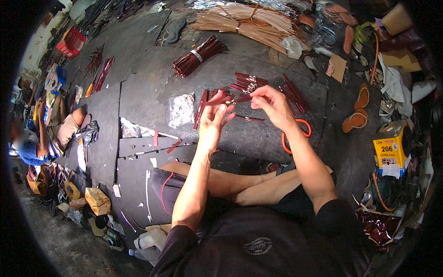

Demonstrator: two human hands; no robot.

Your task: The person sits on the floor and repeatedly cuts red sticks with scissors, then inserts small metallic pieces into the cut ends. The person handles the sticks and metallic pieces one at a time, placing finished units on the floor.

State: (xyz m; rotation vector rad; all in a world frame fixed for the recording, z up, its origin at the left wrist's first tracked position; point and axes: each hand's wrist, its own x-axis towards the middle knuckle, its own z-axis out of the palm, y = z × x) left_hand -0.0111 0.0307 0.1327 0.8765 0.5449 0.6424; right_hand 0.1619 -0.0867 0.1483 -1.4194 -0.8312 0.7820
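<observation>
A short, glossy dark red strap [242, 98] spans the gap between my two hands, with small metal bits by the fingers. My left hand [213, 121] is closed on its left end, palm partly turned up. Thumb and fingers of my right hand [273, 105] pinch near the other end. Just beyond them lies a pile of dark red straps with shiny metal buckles [249, 83]. More dark red straps [294, 93] lie to the right, and a few [200, 110] lie beside my left hand. Beneath my right forearm are orange loop handles [302, 125], partly hidden.
A clear plastic bag of shiny pieces [181, 110] lies left of my hands. Farther off are a tied dark red bundle [197, 56] and tan strip bundles [240, 27]. Brown sandals [355, 121] and a yellow container [390, 148] stand right. Another person [34, 145] sits far left.
</observation>
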